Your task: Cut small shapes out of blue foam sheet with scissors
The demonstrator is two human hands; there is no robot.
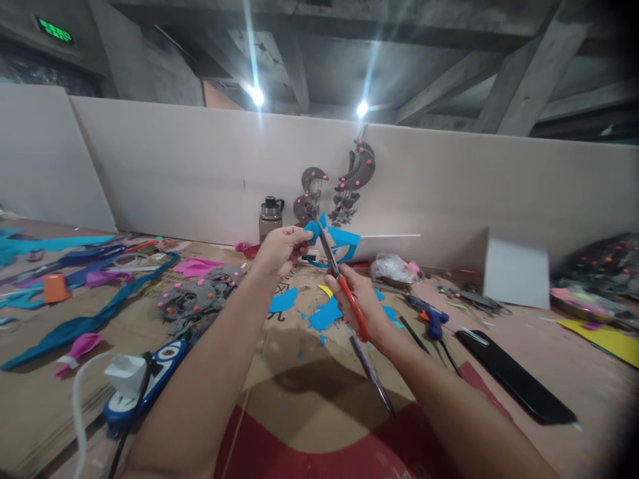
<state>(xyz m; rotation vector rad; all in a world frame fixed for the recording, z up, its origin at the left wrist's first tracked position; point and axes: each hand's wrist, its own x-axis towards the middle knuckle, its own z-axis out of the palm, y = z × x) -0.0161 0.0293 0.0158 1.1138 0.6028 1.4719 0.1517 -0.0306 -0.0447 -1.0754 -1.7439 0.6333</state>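
Left hand (284,251): pinching a blue piece (313,231) up over the cardboard (294,406)
Right hand (363,301): wrapped round red-handled scissors (349,299)
Blades (328,247): right by the blue piece, honestly can't tell if touching

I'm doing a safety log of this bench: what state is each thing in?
Blue piece: pinched in left hand
Scissors: in right hand, blades at it
Bottle: upright, lid on
Glue gun: lying down, heat unclear
Adapter: plugged into power strip
Black device: lying flat
Exit sign: lit
Lights: on
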